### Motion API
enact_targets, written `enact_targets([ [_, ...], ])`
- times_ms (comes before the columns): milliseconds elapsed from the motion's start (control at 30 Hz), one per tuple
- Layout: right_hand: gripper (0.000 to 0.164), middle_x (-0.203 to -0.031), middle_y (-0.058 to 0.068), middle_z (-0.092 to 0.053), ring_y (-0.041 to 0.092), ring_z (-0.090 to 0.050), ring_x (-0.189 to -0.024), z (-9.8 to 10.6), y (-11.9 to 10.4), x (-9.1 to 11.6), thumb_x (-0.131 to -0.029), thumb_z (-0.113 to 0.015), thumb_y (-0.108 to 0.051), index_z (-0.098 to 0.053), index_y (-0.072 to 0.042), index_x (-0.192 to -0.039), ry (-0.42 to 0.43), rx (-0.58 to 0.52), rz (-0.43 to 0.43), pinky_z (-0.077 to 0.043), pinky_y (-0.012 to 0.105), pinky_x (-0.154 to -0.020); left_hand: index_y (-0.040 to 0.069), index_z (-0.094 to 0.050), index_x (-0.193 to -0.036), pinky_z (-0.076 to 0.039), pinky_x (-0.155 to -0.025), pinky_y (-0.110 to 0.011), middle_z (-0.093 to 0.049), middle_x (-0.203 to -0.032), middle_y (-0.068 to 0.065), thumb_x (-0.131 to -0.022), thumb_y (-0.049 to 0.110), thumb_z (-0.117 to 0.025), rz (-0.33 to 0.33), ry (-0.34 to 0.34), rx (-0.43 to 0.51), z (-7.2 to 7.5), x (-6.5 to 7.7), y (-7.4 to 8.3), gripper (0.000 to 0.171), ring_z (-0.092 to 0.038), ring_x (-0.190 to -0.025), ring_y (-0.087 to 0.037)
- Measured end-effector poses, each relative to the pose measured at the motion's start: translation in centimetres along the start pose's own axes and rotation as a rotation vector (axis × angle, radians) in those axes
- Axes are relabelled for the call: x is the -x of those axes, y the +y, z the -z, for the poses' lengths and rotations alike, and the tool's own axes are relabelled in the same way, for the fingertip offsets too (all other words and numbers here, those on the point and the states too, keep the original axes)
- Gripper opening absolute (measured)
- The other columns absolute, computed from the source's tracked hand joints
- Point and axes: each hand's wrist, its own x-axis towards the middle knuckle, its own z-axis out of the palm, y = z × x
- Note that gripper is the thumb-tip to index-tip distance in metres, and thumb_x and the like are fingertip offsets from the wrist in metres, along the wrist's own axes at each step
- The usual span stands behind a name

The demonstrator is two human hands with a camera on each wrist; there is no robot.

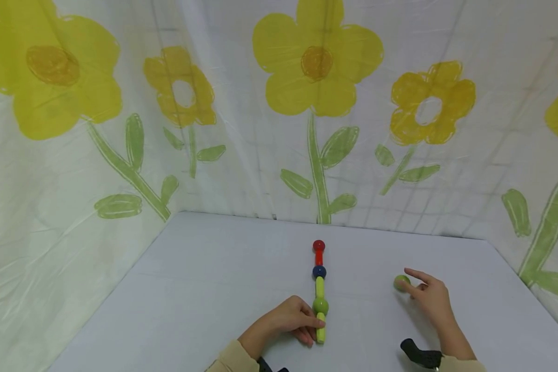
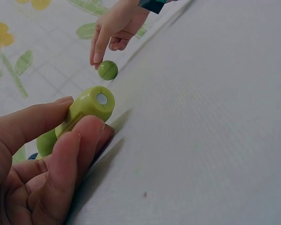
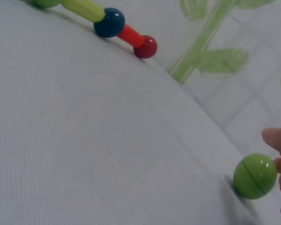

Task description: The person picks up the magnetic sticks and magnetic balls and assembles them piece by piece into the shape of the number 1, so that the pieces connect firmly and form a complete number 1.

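Note:
My left hand (image 1: 294, 321) pinches the near yellow-green rod (image 1: 321, 335) between thumb and fingers. In the left wrist view, this rod (image 2: 86, 105) shows a round silvery disc in its end face. It forms the near end of a straight line of parts: a green ball (image 1: 321, 306), another yellow-green rod (image 1: 320, 287), a blue ball (image 1: 319, 271), a red rod (image 1: 319, 257) and a red ball (image 1: 319, 245). To the right, my right hand (image 1: 431, 299) is at a loose green ball (image 3: 255, 176), fingertips right at its side and the other finger apart from it.
The parts lie on a white tabletop (image 1: 204, 279). Behind it hangs a white curtain (image 1: 242, 170) with painted yellow flowers. Black straps show at both wrists, with a dark curved piece (image 1: 420, 355) sticking out by the right one.

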Motion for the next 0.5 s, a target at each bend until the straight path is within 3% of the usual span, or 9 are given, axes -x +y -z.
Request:
enact_targets([
  [500, 0.06, -0.057, -0.001, -0.055, 0.01, -0.045, -0.051, -0.6, 1.4, -0.1, -0.089, -0.073, -0.026, -0.052, 0.011, -0.131, -0.006, -0.048, -0.043, -0.036, 0.026, -0.05, 0.0, -0.071, -0.077, -0.045, -0.043, -0.015, -0.066, -0.061, -0.006, -0.088, 0.014, -0.073, -0.007, -0.007, 0.003, 0.0, -0.1, -0.1, 0.018, -0.059, -0.047, -0.007],
])
